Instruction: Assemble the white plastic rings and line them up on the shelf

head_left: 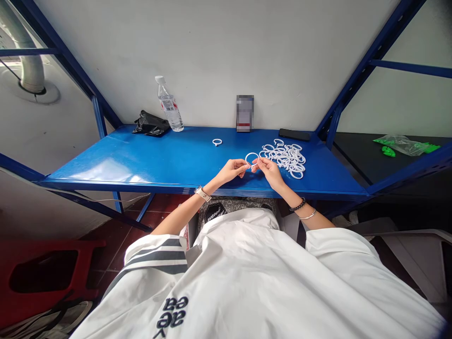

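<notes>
Both your hands hold one white ring (pixel 252 153) above the bench (pixel 141 162), near its front edge.
The fingers of your left hand (pixel 232 171) and right hand (pixel 271 173) pinch its lower sides, covering the join there. Beside your right hand, the ring pile (pixel 287 157) overlaps too much to count; the upright box (pixel 245 113) against the wall (pixel 212 61) is pixelated.

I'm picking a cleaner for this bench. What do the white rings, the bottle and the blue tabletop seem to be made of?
White rings: probably smooth plastic, judging by their even colour and thin, matching shapes.
Bottle: likely clear, glossy plastic; its see-through wall looks ribbed low down.
Blue tabletop: perhaps painted metal, glossy, as a bright reflection shows; coated board is possible.
</notes>
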Demonstrator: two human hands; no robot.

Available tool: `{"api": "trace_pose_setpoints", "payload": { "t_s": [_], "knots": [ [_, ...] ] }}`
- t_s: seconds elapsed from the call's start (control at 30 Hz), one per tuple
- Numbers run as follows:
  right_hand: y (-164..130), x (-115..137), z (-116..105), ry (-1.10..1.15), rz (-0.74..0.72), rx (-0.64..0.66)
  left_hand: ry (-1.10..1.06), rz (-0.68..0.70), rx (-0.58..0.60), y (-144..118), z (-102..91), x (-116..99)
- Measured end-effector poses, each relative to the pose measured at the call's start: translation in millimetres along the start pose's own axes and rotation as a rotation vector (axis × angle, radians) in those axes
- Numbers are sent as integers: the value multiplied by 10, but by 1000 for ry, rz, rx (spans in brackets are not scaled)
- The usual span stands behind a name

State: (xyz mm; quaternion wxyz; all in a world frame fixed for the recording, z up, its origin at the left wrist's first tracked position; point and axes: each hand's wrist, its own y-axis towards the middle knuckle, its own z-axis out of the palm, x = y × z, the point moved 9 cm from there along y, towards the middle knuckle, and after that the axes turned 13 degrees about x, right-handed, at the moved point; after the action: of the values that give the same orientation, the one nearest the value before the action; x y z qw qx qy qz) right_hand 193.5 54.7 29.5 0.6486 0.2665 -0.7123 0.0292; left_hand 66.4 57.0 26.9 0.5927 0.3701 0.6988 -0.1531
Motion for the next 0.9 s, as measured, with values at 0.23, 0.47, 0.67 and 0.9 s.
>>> {"api": "trace_pose_setpoints", "payload": {
  "t_s": [0.23,0.47,0.67,0.9],
  "knots": [
    [17,-48,26,81,33,48,-47,8,98,16,90,-9],
    [19,-11,37,32,32,75,-123,-4,119,-1,117,-30],
    [16,0,46,11,22,79,-157,17,150,-9,142,-62],
    [11,2,82,16,19,95,-215,38,143,6,133,-34]
  ]
}}
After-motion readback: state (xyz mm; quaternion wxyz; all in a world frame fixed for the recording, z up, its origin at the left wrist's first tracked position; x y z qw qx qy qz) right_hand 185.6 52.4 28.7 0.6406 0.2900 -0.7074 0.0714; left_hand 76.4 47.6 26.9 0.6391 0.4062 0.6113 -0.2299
